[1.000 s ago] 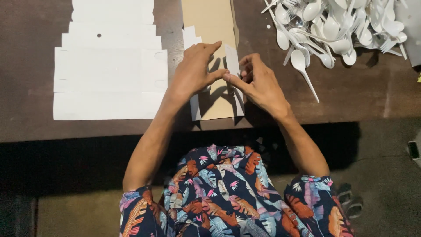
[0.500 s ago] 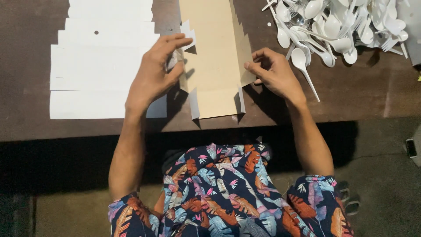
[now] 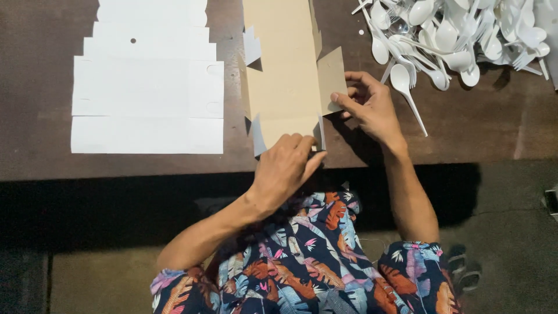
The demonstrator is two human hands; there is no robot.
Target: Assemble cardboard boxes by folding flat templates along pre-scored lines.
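Fingers of both hands are closed on a flat tan cardboard blank [image 3: 285, 75] lying on the dark wooden table [image 3: 476, 128].

Right hand [image 3: 372, 107]: the blank's right side flap is pinched narrow between thumb and fingertips, and the flap is lifted slightly off the table. Left hand [image 3: 285, 168]: fingers are curled over the blank's near edge, close to the table's front edge; whether that edge is gripped or only pressed down cannot be told. The blank is laid lengthwise away from the person, between the two hands, with small white tabs seen along its sides. A stack of white flat sheets [image 3: 145, 87] is fanned out just left of it, not touching. A heap of white plastic spoons [image 3: 459, 29] is piled at the far right, one spoon lying just beside the right hand.
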